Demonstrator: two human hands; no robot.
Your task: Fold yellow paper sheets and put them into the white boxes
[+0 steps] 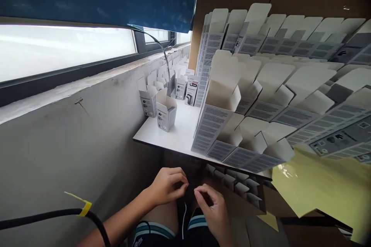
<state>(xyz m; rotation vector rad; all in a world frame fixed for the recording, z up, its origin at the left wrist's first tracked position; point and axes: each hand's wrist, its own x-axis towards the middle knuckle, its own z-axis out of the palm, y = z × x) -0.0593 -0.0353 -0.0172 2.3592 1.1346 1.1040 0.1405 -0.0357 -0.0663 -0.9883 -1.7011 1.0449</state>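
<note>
A: Where are the hands, and what are they doing?

B: They're working low at centre frame, above the dark striped shorts [165, 233]. The left hand [167, 187] is curling its fingers inward, and the right hand [210, 210] is half-closing just beside it. I cannot tell whether they're pinching something small.

A: And the white-and-grey printed cardboard cartons [166, 115]?

B: Two are standing open on the white laminate shelf [176, 137], mid-frame, well above the hands. More are crowding its far end, and long rows are leaning at right, their flaps all rising unclosed. None is showing a shut top.
</note>
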